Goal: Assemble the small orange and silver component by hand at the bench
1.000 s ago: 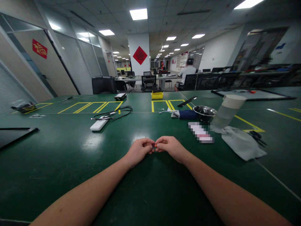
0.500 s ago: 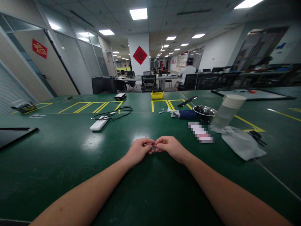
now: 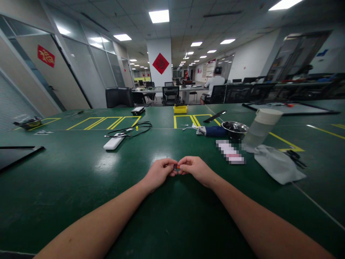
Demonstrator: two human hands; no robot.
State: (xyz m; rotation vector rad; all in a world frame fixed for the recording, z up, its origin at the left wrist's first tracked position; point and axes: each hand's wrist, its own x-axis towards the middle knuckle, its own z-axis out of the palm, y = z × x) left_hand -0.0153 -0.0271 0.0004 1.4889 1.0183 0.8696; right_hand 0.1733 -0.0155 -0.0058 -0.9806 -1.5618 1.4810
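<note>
Both my hands rest together on the green table [image 3: 81,187], fingertips meeting. My left hand [image 3: 159,172] and my right hand [image 3: 196,169] pinch a tiny dark part with an orange-red spot [image 3: 176,167] between thumbs and forefingers. The part is mostly hidden by my fingers, so its shape is unclear. My forearms stretch back toward the camera along the table.
To the right lie a pale grey cloth [image 3: 279,165], a clear lidded cup [image 3: 260,131], a metal bowl [image 3: 234,128] and a dark blue pouch [image 3: 214,131]. Left of centre sit a white remote-like device [image 3: 113,141] and a black cable [image 3: 136,128]. A person sits at a far desk [image 3: 212,86].
</note>
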